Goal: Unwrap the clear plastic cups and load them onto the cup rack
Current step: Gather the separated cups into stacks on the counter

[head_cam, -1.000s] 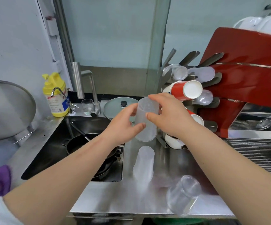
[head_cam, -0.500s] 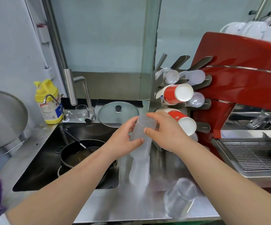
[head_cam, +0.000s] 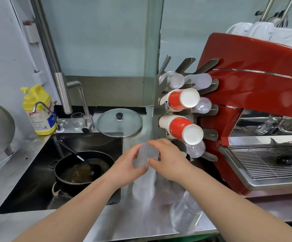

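Cups (head_cam: 144, 173) of frosted plastic stood stacked on the steel surface (head_cam: 141, 222) just right of the sink (head_cam: 37, 172), below the cup rack (head_cam: 210, 135). Left hand (head_cam: 126, 167) and right hand (head_cam: 168, 161) each had a grip clenched on the top cup. Inside the sink a black pan (head_cam: 82, 173) held brown liquid and a ladle. Whether wrap covered the stack was unclear.

Colours on the steel counter

Red-and-white paper cups (head_cam: 182, 100) are seen at right, a glossy red espresso machine (head_cam: 257, 95) beyond, a yellow blue-labelled bottle (head_cam: 39, 110) far left, a black pan (head_cam: 82, 170) in the sink.
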Motion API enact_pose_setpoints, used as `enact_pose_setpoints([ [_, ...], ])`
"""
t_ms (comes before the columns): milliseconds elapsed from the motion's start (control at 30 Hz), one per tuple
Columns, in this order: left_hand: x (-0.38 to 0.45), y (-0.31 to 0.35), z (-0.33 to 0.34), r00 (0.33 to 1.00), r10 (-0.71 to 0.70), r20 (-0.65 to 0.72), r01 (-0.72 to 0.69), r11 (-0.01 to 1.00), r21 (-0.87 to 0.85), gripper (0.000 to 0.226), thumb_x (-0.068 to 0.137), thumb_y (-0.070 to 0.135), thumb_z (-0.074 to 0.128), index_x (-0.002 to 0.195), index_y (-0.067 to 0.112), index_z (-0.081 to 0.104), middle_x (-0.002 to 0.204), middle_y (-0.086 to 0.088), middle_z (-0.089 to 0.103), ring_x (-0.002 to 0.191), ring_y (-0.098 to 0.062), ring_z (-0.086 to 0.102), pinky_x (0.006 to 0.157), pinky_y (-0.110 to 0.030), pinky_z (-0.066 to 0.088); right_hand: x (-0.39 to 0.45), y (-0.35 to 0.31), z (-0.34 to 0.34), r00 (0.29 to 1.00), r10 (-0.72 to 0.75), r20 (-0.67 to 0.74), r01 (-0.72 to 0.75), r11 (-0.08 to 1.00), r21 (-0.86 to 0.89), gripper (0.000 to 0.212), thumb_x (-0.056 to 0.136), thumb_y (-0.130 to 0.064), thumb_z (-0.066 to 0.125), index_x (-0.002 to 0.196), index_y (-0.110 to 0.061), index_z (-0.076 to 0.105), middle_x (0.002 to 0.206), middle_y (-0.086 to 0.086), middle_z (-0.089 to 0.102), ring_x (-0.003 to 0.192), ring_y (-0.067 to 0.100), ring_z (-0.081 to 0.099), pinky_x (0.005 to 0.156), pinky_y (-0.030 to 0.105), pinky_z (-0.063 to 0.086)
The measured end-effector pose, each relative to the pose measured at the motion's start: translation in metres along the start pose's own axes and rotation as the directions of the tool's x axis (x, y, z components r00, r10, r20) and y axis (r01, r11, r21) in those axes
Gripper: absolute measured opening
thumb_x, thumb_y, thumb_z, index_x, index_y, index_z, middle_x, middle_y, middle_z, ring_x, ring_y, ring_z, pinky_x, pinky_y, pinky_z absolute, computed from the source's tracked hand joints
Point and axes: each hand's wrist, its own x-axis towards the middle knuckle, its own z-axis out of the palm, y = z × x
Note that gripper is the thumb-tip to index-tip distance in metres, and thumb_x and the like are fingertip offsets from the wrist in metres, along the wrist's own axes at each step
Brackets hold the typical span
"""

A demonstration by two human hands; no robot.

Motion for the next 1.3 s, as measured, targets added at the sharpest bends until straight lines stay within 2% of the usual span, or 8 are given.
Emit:
enact_pose_setpoints([
  [167, 0.000, -0.023, 0.016, 0.998, -0.045, 0.046, 0.043, 0.999, 0.031, 0.062, 0.081, 0.022, 0.071, 0.126, 0.053, 0.042, 0.120, 0.029, 0.056, 0.110, 0.019, 0.049, 0.081, 0.001, 0.038, -0.003, 0.011, 0.016, 0.992, 0.047, 0.116, -0.039, 0.996, -0.076, 0.066, 0.080, -0.025, 0.063, 0.141, -0.024, 0.038, 0.140, 0.005, 0.040, 0.129, 0.019, 0.040, 0.105, 0.027, 0.032],
  [333, 0.000, -0.043, 0.025, 0.991, -0.111, 0.069, 0.107, 0.992, 0.064, 0.063, 0.080, 0.028, 0.072, 0.136, 0.035, 0.045, 0.124, 0.016, 0.057, 0.115, 0.001, 0.054, 0.092, -0.020, 0.044, 0.000, 0.016, 0.026, 0.978, 0.077, 0.196, -0.052, 0.990, -0.130, 0.066, 0.082, -0.024, 0.061, 0.143, -0.022, 0.034, 0.141, 0.006, 0.038, 0.129, 0.022, 0.041, 0.104, 0.032, 0.037],
  [500, 0.000, -0.055, 0.032, 0.984, -0.161, 0.078, 0.158, 0.986, 0.045, 0.061, 0.077, 0.031, 0.071, 0.132, 0.039, 0.046, 0.123, 0.018, 0.057, 0.115, 0.000, 0.054, 0.088, -0.022, 0.043, 0.001, 0.018, 0.032, 0.968, 0.094, 0.235, -0.058, 0.986, -0.155, 0.063, 0.083, -0.021, 0.062, 0.141, -0.019, 0.037, 0.137, 0.008, 0.041, 0.125, 0.027, 0.045, 0.102, 0.038, 0.040],
  [667, -0.002, -0.060, 0.036, 0.977, -0.196, 0.085, 0.196, 0.981, -0.002, 0.055, 0.075, 0.038, 0.070, 0.121, 0.052, 0.044, 0.121, 0.026, 0.055, 0.115, 0.006, 0.053, 0.083, -0.014, 0.042, 0.004, 0.021, 0.036, 0.961, 0.094, 0.259, -0.051, 0.984, -0.171, 0.056, 0.082, -0.019, 0.062, 0.135, -0.016, 0.043, 0.132, 0.009, 0.044, 0.119, 0.029, 0.050, 0.097, 0.041, 0.043],
  [1000, -0.002, -0.063, 0.036, 0.972, -0.216, 0.095, 0.218, 0.976, -0.015, 0.059, 0.075, 0.041, 0.070, 0.129, 0.044, 0.046, 0.124, 0.018, 0.056, 0.116, -0.004, 0.056, 0.095, -0.032, 0.051, 0.009, 0.026, 0.036, 0.965, 0.070, 0.255, -0.024, 0.984, -0.179, 0.053, 0.080, -0.023, 0.066, 0.129, -0.022, 0.048, 0.124, 0.006, 0.048, 0.108, 0.027, 0.056, 0.090, 0.039, 0.048],
  [1067, -0.002, -0.065, 0.035, 0.970, -0.220, 0.100, 0.220, 0.975, 0.010, 0.060, 0.076, 0.038, 0.070, 0.132, 0.040, 0.046, 0.125, 0.016, 0.055, 0.117, -0.004, 0.055, 0.096, -0.034, 0.051, 0.009, 0.026, 0.037, 0.965, 0.073, 0.253, -0.029, 0.984, -0.177, 0.057, 0.080, -0.024, 0.065, 0.133, -0.020, 0.044, 0.128, 0.007, 0.046, 0.113, 0.027, 0.053, 0.093, 0.038, 0.046],
  [1200, -0.002, -0.073, 0.034, 0.954, -0.274, 0.119, 0.273, 0.962, 0.026, 0.062, 0.078, 0.032, 0.071, 0.135, 0.035, 0.048, 0.128, 0.011, 0.053, 0.114, -0.008, 0.056, 0.096, -0.039, 0.053, 0.007, 0.029, 0.038, 0.951, 0.105, 0.292, -0.075, 0.991, -0.111, 0.085, 0.078, -0.026, 0.065, 0.148, -0.024, 0.017, 0.146, 0.007, 0.031, 0.135, 0.023, 0.033, 0.103, 0.028, 0.034],
  [1300, -0.005, -0.083, 0.035, 0.930, -0.347, 0.122, 0.347, 0.938, 0.026, 0.067, 0.079, 0.028, 0.073, 0.138, 0.039, 0.045, 0.128, 0.004, 0.050, 0.111, -0.012, 0.057, 0.093, -0.030, 0.052, 0.010, 0.032, 0.035, 0.942, 0.146, 0.304, -0.134, 0.989, -0.059, 0.090, 0.076, -0.028, 0.066, 0.149, -0.027, 0.014, 0.149, 0.005, 0.028, 0.138, 0.018, 0.028, 0.101, 0.023, 0.029],
])
